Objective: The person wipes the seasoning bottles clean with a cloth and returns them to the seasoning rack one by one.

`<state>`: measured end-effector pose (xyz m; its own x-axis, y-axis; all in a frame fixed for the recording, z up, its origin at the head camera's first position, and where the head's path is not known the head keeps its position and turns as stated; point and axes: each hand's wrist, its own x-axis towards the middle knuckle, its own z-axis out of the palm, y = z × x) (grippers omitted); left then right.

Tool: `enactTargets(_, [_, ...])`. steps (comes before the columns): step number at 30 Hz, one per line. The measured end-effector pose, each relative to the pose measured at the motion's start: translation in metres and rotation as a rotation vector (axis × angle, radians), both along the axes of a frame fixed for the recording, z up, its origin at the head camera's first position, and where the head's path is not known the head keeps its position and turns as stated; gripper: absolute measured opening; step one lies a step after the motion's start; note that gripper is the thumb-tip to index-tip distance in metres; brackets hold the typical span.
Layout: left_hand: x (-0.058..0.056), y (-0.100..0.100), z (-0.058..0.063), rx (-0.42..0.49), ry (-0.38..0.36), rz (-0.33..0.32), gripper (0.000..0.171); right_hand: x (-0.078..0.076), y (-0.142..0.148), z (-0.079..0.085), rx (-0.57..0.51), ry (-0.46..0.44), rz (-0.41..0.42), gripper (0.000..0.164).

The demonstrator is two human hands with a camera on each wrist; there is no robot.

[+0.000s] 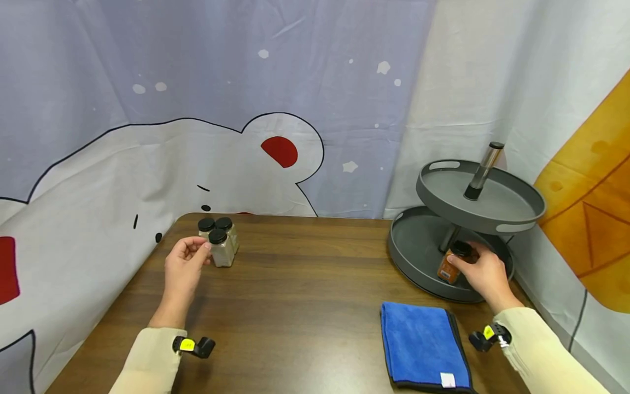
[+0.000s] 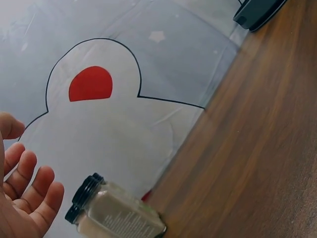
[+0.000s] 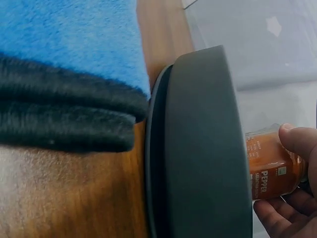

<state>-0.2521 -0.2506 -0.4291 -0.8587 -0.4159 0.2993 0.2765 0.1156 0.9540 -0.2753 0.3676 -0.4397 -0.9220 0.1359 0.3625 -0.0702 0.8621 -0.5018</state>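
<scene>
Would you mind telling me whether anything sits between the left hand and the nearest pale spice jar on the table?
Nothing visible does. The left hand is right beside the front pale spice jar, fingers relaxed, with only bare table around. Two more jars stand behind it, not in the way.

Dark wood-grain table (image 1: 305, 306), back edge butted against hanging fabric. Backdrop sheet (image 1: 197, 82): pale lavender with white specks, big white cartoon shape in black outline, red oval patch. Off-white curtain (image 1: 492, 71) behind back-right corner, orange printed panel (image 1: 595, 208) at far right. Even, soft lighting.
</scene>
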Motion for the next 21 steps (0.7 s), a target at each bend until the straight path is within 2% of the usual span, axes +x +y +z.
enactTargets(5, [0.000, -0.001, -0.001, 0.015, -0.012, 0.018, 0.012, 0.002, 0.001, -0.003, -0.012, -0.006, 0.011, 0.067])
enactTargets(11, [0.000, -0.002, -0.002, 0.019, -0.032, 0.028, 0.016, 0.005, 0.002, 0.001, -0.039, -0.114, 0.048, 0.068])
enactTargets(16, [0.001, -0.003, -0.003, 0.033, -0.032, 0.032, 0.013, 0.006, 0.005, 0.009, -0.041, -0.205, 0.089, 0.071])
enactTargets(21, [0.000, -0.004, -0.003, 0.055, -0.024, 0.016, 0.016, 0.006, 0.010, 0.013, -0.026, -0.222, 0.124, 0.070])
